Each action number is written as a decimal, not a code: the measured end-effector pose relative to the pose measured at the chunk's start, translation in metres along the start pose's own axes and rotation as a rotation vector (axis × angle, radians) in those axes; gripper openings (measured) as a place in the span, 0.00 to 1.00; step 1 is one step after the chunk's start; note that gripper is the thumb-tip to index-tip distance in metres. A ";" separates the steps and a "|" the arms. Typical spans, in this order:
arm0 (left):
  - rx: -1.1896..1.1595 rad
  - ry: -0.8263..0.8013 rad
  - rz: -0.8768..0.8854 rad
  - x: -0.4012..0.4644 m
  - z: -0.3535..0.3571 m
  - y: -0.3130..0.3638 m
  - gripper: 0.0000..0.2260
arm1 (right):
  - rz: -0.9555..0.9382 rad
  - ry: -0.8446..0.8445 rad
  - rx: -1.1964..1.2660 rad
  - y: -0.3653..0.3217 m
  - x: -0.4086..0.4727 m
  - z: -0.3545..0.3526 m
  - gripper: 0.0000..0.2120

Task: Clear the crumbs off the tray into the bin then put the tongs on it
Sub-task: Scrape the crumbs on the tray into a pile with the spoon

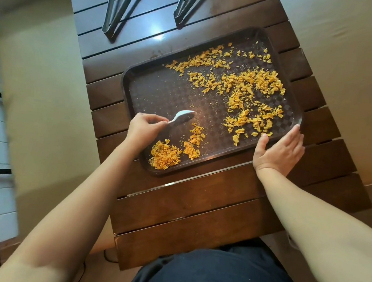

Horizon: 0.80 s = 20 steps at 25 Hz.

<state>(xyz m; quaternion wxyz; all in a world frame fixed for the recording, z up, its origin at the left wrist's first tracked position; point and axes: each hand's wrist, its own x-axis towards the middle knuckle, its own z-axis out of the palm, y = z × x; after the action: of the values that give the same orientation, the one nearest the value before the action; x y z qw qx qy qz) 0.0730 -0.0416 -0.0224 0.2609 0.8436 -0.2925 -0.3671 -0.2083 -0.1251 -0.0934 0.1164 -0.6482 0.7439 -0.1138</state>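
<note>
Crumbs (244, 89), light and loose, scatter easily, so the left hand (143, 130) pinches a spoon (182, 117) while the flat right hand (280, 150) steadies the stiff tray (132, 76) rim.

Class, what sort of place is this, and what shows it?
Probably a home or cafe dining spot: a slatted wooden table, a serving tray strewn with crumbs, and tongs lying beyond it.

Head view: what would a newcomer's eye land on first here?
Bright orange crumbs scattered over the dark brown plastic tray, thickest toward its right side. The left hand holds a small white spoon on the tray; the right hand rests on its near right rim.
</note>
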 end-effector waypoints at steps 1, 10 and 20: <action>0.013 -0.006 0.013 0.002 0.004 0.006 0.08 | 0.001 -0.001 -0.001 0.000 0.000 0.000 0.38; 0.375 -0.323 0.111 -0.009 -0.004 -0.001 0.04 | 0.002 -0.003 0.003 0.000 -0.001 0.002 0.38; 0.438 -0.210 0.368 -0.016 0.016 0.012 0.06 | 0.003 0.001 0.008 0.000 -0.001 0.000 0.37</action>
<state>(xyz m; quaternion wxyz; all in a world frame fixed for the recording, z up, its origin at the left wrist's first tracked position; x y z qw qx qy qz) 0.0487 -0.0424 -0.0167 0.1033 0.7701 -0.5379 -0.3269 -0.2082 -0.1243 -0.0934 0.1189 -0.6465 0.7445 -0.1167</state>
